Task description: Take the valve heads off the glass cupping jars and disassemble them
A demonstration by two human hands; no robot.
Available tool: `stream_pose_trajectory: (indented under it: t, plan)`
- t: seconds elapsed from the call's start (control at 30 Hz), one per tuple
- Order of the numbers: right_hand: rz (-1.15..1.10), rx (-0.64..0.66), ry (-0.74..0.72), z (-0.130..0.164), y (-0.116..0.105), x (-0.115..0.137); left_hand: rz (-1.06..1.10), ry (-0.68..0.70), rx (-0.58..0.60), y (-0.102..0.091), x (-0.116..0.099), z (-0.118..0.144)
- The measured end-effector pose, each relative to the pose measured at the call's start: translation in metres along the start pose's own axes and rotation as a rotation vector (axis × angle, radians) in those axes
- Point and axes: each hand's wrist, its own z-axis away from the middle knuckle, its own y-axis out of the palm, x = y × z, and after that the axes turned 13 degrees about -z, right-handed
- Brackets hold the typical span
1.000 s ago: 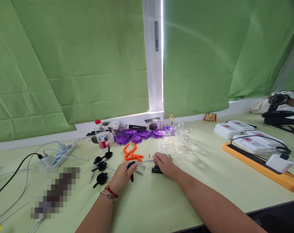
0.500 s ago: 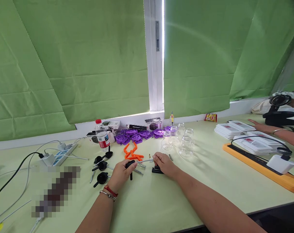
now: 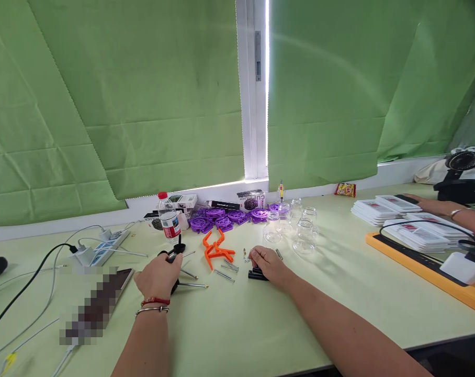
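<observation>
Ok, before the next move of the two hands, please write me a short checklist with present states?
1. Left hand gripping a black plastic handle: cannot tell; contact hidden.
2. Right hand clear of the short black cylindrical tubes: not ok; it covers part of them.
3. Clear rounded glass jars upright: ok.
4. Clear plastic bottle with red cap upright: ok.
5. Co-worker's hand apart from both hands: ok.

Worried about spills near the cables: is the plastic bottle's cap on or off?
On: the red cap sits atop the upright bottle. How tightly it is screwed, I cannot tell.
</observation>
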Motion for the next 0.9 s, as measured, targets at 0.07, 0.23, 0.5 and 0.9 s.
stream_pose_trajectory:
  t: [0.07,0.23,0.5,0.9]
  plan:
    - [0.003,0.005,0.012,0.001,0.000,0.001,-0.046,0.008,0.037,0.002,-0.001,0.001]
    - [-0.003,0.004,0.018,0.001,0.000,0.004,-0.083,-0.003,0.080,0.007,0.004,-0.003]
    - [0.012,0.001,0.021,0.001,0.000,0.006,0.043,-0.215,-0.050,-0.007,0.037,-0.021]
    - [-0.017,-0.014,0.012,0.000,-0.002,0.001,0.042,0.050,0.109,0.017,0.043,-0.076]
